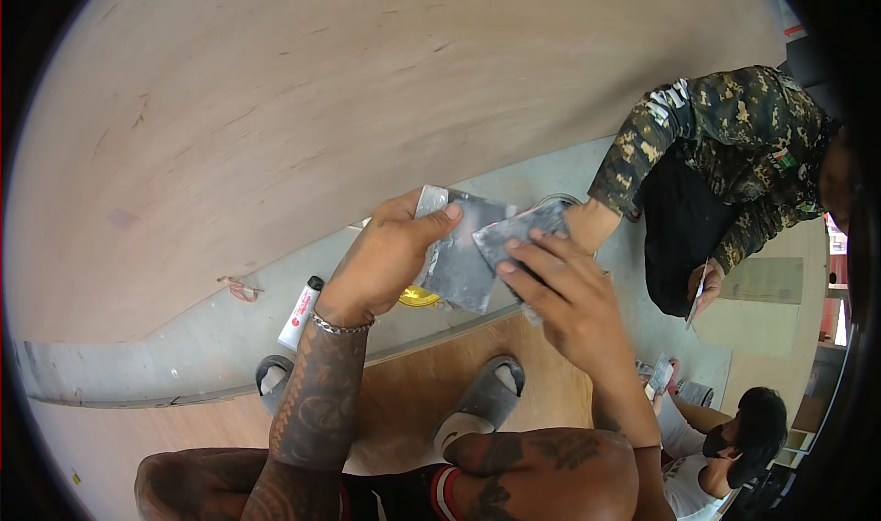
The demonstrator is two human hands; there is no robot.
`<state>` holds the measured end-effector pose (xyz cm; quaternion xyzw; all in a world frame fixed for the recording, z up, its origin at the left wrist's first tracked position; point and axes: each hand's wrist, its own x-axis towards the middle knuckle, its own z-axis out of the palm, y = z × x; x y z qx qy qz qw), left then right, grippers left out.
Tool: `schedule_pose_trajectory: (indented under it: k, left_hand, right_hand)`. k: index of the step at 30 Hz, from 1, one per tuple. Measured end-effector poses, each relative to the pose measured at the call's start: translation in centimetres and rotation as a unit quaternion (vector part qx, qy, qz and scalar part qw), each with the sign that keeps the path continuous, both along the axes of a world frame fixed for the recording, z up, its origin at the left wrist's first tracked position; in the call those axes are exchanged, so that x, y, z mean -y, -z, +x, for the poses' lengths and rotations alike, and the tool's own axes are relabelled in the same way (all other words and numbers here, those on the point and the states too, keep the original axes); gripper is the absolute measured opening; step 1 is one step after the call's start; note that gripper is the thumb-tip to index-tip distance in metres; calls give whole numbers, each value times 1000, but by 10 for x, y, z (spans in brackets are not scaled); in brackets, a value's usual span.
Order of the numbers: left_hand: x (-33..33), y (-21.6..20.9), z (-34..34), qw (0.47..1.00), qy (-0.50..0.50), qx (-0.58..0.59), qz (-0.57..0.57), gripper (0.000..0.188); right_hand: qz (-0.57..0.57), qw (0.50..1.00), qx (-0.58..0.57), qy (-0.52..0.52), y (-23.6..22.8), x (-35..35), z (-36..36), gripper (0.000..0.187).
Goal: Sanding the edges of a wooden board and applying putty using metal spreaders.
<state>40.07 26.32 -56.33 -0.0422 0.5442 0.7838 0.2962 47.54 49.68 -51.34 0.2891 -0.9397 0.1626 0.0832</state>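
My left hand [381, 250] grips a flat, rectangular grey putty spreader [468, 255], its thumb on the pale strip along one edge. In my right hand [574, 292] is a second grey putty spreader [523, 232], tilted and meeting or overlapping the first one's right side. Whitish smears cover both blades. Below the left spreader, partly hidden, shows something round and yellow [419, 296], like a tin or lid. Just beyond my right fingers is a co-worker's hand [592, 225]; its fingertips are hidden.
A large wooden panel [367, 81] fills the far side. On the floor at left lie a white tube with a black cap [298, 316] and a pinkish cord [240, 289]. A co-worker in a camouflage jacket [734, 127] crouches at right. Another person [711, 452] sits at lower right.
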Motion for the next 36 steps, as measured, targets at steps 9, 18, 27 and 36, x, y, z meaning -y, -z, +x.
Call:
schedule_pose_trajectory:
  k: [9, 18, 27, 36]
  left_hand:
    - [-33, 16, 11, 961, -62, 152, 221, 32]
    - [-32, 12, -11, 972, -170, -43, 157, 35]
    - [-25, 9, 15, 961, -44, -264, -74, 39]
    - [-2, 28, 0, 986, 21, -102, -130, 50]
  right_hand:
    - [-147, 988, -26, 40, 33, -8, 13, 61]
    - [-579, 733, 308, 182, 55, -43, 28, 58]
    - [-808, 435, 345, 195, 76, 16, 25, 48]
    - [-534, 831, 57, 143, 53, 4, 30, 42]
